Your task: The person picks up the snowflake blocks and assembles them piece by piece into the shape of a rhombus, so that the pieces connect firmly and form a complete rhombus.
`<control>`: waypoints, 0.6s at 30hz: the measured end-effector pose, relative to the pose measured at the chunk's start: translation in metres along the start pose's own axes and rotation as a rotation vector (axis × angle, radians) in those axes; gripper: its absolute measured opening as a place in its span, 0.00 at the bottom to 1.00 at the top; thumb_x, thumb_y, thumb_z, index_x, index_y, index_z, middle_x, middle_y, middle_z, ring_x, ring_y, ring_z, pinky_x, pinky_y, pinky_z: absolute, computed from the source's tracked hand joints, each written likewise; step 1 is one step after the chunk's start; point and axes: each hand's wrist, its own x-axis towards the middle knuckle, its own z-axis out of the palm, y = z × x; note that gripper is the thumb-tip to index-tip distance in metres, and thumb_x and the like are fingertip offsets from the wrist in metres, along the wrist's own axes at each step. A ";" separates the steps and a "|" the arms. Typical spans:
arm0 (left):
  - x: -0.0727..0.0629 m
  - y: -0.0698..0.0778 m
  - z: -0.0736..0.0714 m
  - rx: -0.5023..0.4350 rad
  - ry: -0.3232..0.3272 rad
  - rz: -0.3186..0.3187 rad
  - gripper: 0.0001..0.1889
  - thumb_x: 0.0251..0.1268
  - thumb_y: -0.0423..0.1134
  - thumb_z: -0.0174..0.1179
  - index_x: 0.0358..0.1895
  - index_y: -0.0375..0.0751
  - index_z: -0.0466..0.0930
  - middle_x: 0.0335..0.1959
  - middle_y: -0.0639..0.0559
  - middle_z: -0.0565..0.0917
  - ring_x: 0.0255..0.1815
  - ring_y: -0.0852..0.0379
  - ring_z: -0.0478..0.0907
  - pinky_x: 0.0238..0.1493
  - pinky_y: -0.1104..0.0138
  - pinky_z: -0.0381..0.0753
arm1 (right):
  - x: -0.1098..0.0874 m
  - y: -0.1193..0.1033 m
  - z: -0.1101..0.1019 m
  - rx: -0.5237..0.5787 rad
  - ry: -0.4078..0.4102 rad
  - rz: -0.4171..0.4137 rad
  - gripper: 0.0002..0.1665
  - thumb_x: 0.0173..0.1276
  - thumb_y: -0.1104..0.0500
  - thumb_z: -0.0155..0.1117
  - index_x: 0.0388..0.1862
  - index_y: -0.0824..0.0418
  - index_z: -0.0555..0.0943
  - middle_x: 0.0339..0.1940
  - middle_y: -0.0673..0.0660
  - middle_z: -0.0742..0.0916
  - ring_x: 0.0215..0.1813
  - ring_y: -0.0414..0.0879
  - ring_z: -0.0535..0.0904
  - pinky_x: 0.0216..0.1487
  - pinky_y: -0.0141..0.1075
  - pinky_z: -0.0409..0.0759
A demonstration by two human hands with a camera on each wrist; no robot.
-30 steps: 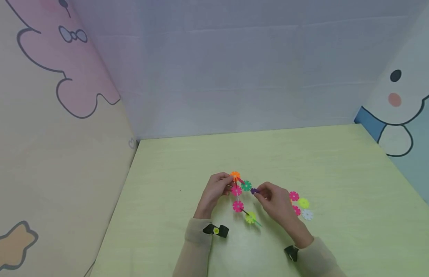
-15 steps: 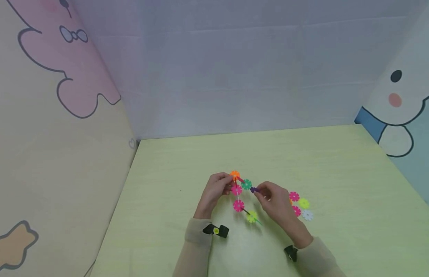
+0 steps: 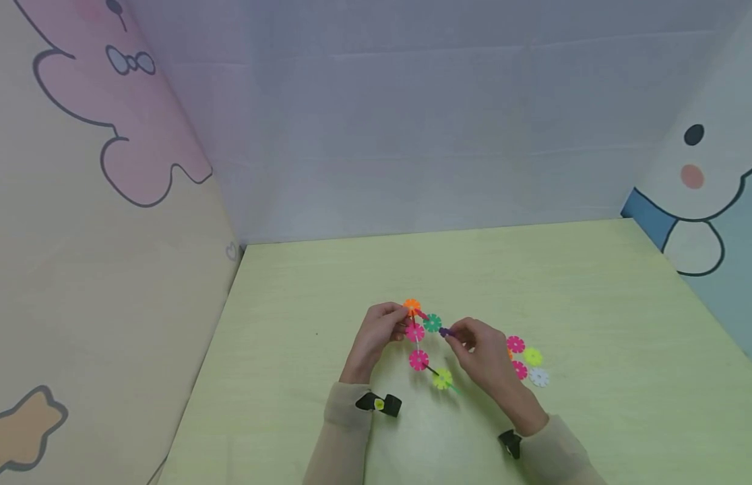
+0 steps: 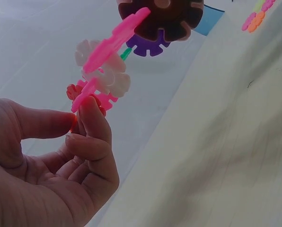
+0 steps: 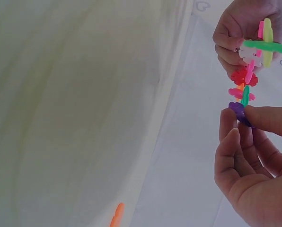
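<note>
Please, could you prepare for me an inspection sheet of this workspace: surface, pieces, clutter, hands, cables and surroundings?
Surface: pale yellow-green table.
Pieces: disc chain between the hands; other discs lie farther right, an orange one partly hidden.
Clutter: one dark speck.
Left hand: pinches the chain near its orange disc.
Right hand: pinches the purple disc at the green disc; whether these are joined is unclear.
Cables: none certain; thin dark line at far left, unclear.
Surroundings: pale back cloth; cartoon-printed side walls.
</note>
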 end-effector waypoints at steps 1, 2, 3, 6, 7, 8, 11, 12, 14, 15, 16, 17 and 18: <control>0.000 0.000 0.000 0.002 0.002 -0.001 0.10 0.69 0.35 0.55 0.35 0.31 0.80 0.25 0.46 0.81 0.22 0.58 0.75 0.24 0.71 0.74 | 0.000 0.000 0.000 -0.002 0.001 0.001 0.11 0.54 0.68 0.74 0.33 0.59 0.81 0.28 0.47 0.84 0.28 0.37 0.77 0.30 0.33 0.79; 0.000 0.000 0.000 0.003 0.004 -0.002 0.09 0.69 0.35 0.55 0.34 0.31 0.80 0.25 0.46 0.81 0.22 0.58 0.75 0.24 0.71 0.74 | 0.000 0.000 0.000 -0.002 0.001 0.003 0.11 0.54 0.68 0.74 0.33 0.59 0.81 0.28 0.47 0.84 0.28 0.37 0.77 0.30 0.33 0.79; 0.000 0.000 0.000 0.002 0.006 -0.005 0.09 0.69 0.35 0.55 0.34 0.31 0.80 0.25 0.46 0.81 0.22 0.58 0.75 0.24 0.71 0.74 | 0.000 0.000 0.001 -0.002 0.002 0.006 0.11 0.54 0.68 0.74 0.33 0.58 0.81 0.28 0.47 0.84 0.28 0.37 0.77 0.30 0.33 0.78; 0.000 0.000 0.000 0.004 0.005 -0.009 0.09 0.68 0.35 0.56 0.34 0.31 0.80 0.25 0.46 0.81 0.22 0.58 0.74 0.23 0.71 0.74 | 0.000 -0.001 0.001 -0.003 0.000 0.014 0.11 0.54 0.68 0.74 0.33 0.59 0.81 0.28 0.47 0.84 0.28 0.37 0.77 0.30 0.33 0.78; 0.000 0.000 0.000 0.004 0.004 -0.010 0.09 0.68 0.35 0.56 0.34 0.31 0.80 0.25 0.46 0.81 0.21 0.58 0.74 0.23 0.71 0.74 | 0.000 -0.001 0.002 -0.003 -0.002 0.017 0.10 0.54 0.68 0.74 0.33 0.58 0.81 0.28 0.47 0.84 0.28 0.37 0.77 0.31 0.33 0.78; 0.000 0.000 0.000 0.003 0.002 -0.010 0.09 0.68 0.35 0.56 0.34 0.31 0.80 0.25 0.46 0.81 0.21 0.58 0.74 0.23 0.71 0.74 | 0.001 -0.002 0.002 0.000 -0.003 0.018 0.10 0.54 0.67 0.74 0.33 0.59 0.81 0.28 0.47 0.84 0.28 0.37 0.77 0.30 0.33 0.79; 0.000 0.000 0.000 -0.003 -0.001 -0.011 0.10 0.68 0.35 0.56 0.34 0.31 0.80 0.25 0.46 0.81 0.21 0.58 0.74 0.23 0.71 0.74 | 0.002 -0.003 0.003 -0.004 -0.004 0.018 0.10 0.55 0.67 0.74 0.33 0.59 0.81 0.28 0.48 0.84 0.28 0.38 0.77 0.30 0.33 0.79; 0.000 0.000 0.000 -0.006 -0.003 -0.010 0.10 0.68 0.35 0.56 0.34 0.31 0.81 0.25 0.46 0.81 0.21 0.58 0.73 0.23 0.71 0.74 | 0.002 -0.003 0.003 -0.009 -0.002 0.018 0.10 0.55 0.67 0.74 0.33 0.59 0.81 0.28 0.48 0.84 0.28 0.38 0.77 0.30 0.34 0.79; 0.000 0.000 -0.001 -0.009 -0.007 -0.010 0.10 0.68 0.35 0.55 0.34 0.31 0.80 0.25 0.46 0.81 0.21 0.58 0.73 0.23 0.71 0.73 | 0.002 -0.003 0.004 -0.016 0.003 0.018 0.10 0.54 0.67 0.74 0.33 0.59 0.82 0.28 0.48 0.84 0.28 0.38 0.77 0.30 0.34 0.79; 0.000 0.000 -0.001 -0.011 -0.008 -0.010 0.09 0.68 0.35 0.56 0.34 0.31 0.80 0.25 0.46 0.81 0.21 0.58 0.73 0.23 0.71 0.73 | 0.002 -0.003 0.004 -0.023 0.006 0.018 0.10 0.54 0.67 0.74 0.33 0.59 0.82 0.28 0.48 0.84 0.28 0.38 0.77 0.30 0.34 0.79; 0.000 0.000 -0.001 -0.012 -0.010 -0.009 0.09 0.68 0.35 0.56 0.34 0.31 0.80 0.25 0.46 0.81 0.21 0.58 0.73 0.23 0.71 0.73 | 0.002 -0.003 0.004 -0.028 0.011 0.017 0.10 0.54 0.67 0.74 0.33 0.59 0.82 0.28 0.48 0.84 0.28 0.38 0.77 0.30 0.35 0.79; 0.001 0.000 -0.001 -0.012 -0.011 -0.009 0.09 0.68 0.35 0.56 0.34 0.31 0.80 0.24 0.46 0.81 0.21 0.58 0.73 0.23 0.71 0.73 | 0.003 -0.004 0.004 -0.034 0.014 0.014 0.10 0.54 0.67 0.74 0.33 0.59 0.82 0.28 0.48 0.84 0.28 0.39 0.77 0.30 0.35 0.79; 0.001 0.000 -0.001 -0.012 -0.013 -0.008 0.09 0.68 0.34 0.56 0.34 0.31 0.80 0.24 0.46 0.81 0.21 0.58 0.74 0.23 0.71 0.73 | 0.003 -0.004 0.004 -0.040 0.018 0.012 0.10 0.55 0.67 0.74 0.33 0.59 0.82 0.28 0.49 0.84 0.28 0.39 0.78 0.30 0.35 0.79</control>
